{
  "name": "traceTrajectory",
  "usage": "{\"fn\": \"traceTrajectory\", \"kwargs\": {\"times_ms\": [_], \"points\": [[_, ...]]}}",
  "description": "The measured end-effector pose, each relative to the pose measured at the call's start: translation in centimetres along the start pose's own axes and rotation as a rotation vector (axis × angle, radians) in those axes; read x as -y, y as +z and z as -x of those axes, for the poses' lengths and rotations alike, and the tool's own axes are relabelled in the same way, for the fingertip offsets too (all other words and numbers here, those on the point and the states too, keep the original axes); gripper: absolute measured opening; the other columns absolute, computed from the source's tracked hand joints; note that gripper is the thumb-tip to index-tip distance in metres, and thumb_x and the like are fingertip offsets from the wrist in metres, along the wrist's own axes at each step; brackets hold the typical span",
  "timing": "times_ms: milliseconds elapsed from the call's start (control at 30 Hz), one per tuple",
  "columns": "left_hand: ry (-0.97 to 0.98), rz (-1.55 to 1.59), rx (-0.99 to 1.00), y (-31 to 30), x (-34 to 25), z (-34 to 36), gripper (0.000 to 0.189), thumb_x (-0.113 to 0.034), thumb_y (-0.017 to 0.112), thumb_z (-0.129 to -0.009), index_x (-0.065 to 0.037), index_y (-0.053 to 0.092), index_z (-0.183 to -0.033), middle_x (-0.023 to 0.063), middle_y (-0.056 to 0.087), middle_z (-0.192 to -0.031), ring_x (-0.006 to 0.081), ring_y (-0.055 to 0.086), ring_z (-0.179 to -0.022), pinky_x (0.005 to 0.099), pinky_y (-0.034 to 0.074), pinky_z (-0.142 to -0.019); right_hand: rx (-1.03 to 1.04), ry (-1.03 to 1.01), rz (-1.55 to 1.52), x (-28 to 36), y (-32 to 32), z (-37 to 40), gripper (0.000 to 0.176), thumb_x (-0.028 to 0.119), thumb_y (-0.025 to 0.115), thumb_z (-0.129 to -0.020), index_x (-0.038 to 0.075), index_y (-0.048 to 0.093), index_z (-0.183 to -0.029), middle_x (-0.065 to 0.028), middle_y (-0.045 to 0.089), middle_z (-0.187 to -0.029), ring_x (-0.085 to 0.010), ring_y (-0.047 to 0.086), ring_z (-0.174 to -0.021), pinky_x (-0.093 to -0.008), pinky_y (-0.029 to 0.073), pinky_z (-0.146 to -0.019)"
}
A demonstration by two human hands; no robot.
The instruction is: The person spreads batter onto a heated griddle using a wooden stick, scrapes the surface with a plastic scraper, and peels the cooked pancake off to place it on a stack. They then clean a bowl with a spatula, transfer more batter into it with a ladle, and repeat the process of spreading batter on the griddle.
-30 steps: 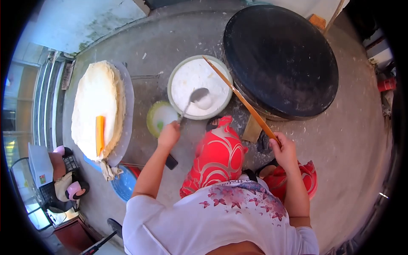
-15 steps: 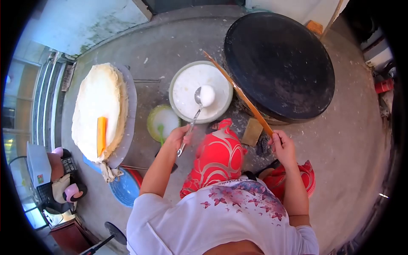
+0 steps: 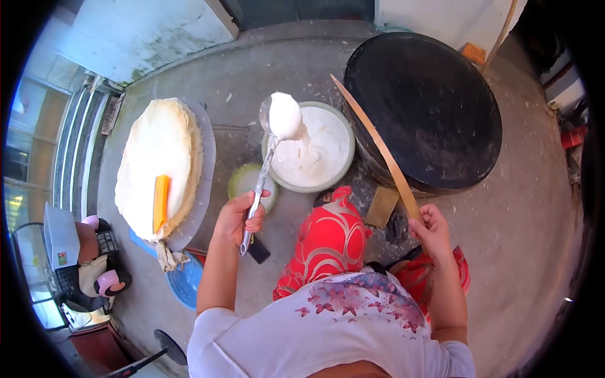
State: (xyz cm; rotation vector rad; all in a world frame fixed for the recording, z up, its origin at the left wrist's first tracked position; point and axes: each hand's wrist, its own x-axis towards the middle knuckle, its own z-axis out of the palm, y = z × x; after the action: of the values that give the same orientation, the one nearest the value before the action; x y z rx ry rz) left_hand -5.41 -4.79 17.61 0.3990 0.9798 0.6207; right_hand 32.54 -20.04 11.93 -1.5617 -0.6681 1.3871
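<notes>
My left hand [image 3: 238, 217] is closed around the handle of a metal ladle [image 3: 261, 173], raised with a thick white mass of batter [image 3: 285, 117] on it. Some batter trails down from the ladle toward the wide basin [image 3: 309, 189], which holds more white batter. In my right hand [image 3: 431, 230] is the end of a long, thin wooden spatula [image 3: 380, 145], its blade slanting up along the near left edge of a big round black griddle [image 3: 422, 110]. The griddle surface is bare and dark.
On the left, a tall stack of thin pale flatbreads [image 3: 151, 145] lies on a round board [image 3: 203, 167], with an orange scraper [image 3: 161, 200] on top. Beside the basin stands a small green bowl [image 3: 236, 184]. A blue tub [image 3: 184, 285] and a brick-like block [image 3: 382, 206] sit on the floor.
My left hand has lifted the ladle of batter up and to the left, from over the basin's middle to its upper left rim. The spatula stays in my right hand; the view has shifted slightly.
</notes>
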Motion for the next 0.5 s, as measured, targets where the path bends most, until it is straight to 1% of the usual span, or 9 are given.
{"fn": "traceTrajectory", "kwargs": {"times_ms": [67, 133, 167, 267, 333, 367, 500], "points": [[0.028, 0.001, 0.001, 1.5, -0.8, 0.0, 0.033, -0.023, 0.046, -0.088, 0.003, 0.045, -0.108, 0.0067, 0.049, -0.061, 0.0078, 0.036, -0.041, 0.0195, 0.028, -0.035, 0.016, -0.027, -0.016, 0.5, -0.1, 0.2, 0.026, 0.000, 0.056, -0.079, 0.002, 0.049, -0.104, -0.0006, 0.056, -0.078, -0.0052, 0.050, -0.066, -0.0180, 0.040, -0.060], [0.079, -0.055, 0.014, 3.0, -1.9, -0.5, 0.033, -0.023, 0.046, -0.088, 0.003, 0.044, -0.109, 0.0064, 0.048, -0.061, 0.0076, 0.035, -0.041, 0.0192, 0.028, -0.035, -0.088, -0.125, 0.046, 1.3, -0.2, 0.6, 0.025, 0.001, 0.055, -0.080, 0.000, 0.049, -0.105, -0.0012, 0.058, -0.079, -0.0067, 0.052, -0.065, -0.0195, 0.042, -0.060], [0.087, -0.057, 0.026, 3.5, -2.4, -1.0, 0.033, -0.023, 0.046, -0.088, 0.003, 0.044, -0.109, 0.0064, 0.048, -0.061, 0.0076, 0.035, -0.041, 0.0192, 0.028, -0.035, -0.093, -0.138, 0.048, 1.6, -0.6, 0.7, 0.025, 0.001, 0.055, -0.080, 0.000, 0.049, -0.105, -0.0012, 0.058, -0.079, -0.0067, 0.052, -0.065, -0.0195, 0.042, -0.060], [0.086, -0.015, 0.128, 5.9, -4.4, -3.0, 0.033, -0.022, 0.044, -0.089, 0.003, 0.043, -0.110, 0.0062, 0.048, -0.062, 0.0071, 0.035, -0.041, 0.0189, 0.028, -0.035, -0.133, -0.163, 0.108, 2.5, -2.2, 1.0, 0.028, 0.001, 0.054, -0.081, 0.000, 0.049, -0.108, -0.0009, 0.058, -0.079, -0.0065, 0.052, -0.065, -0.0193, 0.041, -0.060], [0.040, 0.041, 0.139, 8.3, -5.8, -4.4, 0.033, -0.023, 0.044, -0.089, 0.003, 0.043, -0.110, 0.0061, 0.048, -0.063, 0.0068, 0.035, -0.042, 0.0188, 0.028, -0.035, -0.145, -0.110, 0.157, 2.9, -3.2, 0.9, 0.029, 0.001, 0.054, -0.081, 0.000, 0.049, -0.110, -0.0011, 0.058, -0.079, -0.0065, 0.052, -0.066, -0.0194, 0.041, -0.062], [0.050, 0.025, 0.196, 9.2, -6.4, -5.4, 0.030, -0.023, 0.041, -0.090, 0.003, 0.045, -0.106, 0.0055, 0.046, -0.062, 0.0069, 0.034, -0.043, 0.0194, 0.028, -0.036, -0.166, -0.109, 0.141, 3.0, -3.6, 0.7, 0.025, 0.001, 0.054, -0.081, -0.001, 0.050, -0.106, -0.0008, 0.058, -0.078, -0.0065, 0.052, -0.066, -0.0192, 0.041, -0.062], [0.046, 0.030, 0.244, 13.5, -7.8, -10.0, 0.027, -0.021, 0.039, -0.091, 0.002, 0.046, -0.103, 0.0046, 0.044, -0.063, 0.0074, 0.034, -0.044, 0.0195, 0.029, -0.038, -0.222, -0.148, 0.214, 3.1, -5.3, -0.9, 0.024, 0.002, 0.055, -0.080, 0.001, 0.051, -0.103, -0.0018, 0.059, -0.075, -0.0073, 0.053, -0.064, -0.0208, 0.042, -0.059]]}}
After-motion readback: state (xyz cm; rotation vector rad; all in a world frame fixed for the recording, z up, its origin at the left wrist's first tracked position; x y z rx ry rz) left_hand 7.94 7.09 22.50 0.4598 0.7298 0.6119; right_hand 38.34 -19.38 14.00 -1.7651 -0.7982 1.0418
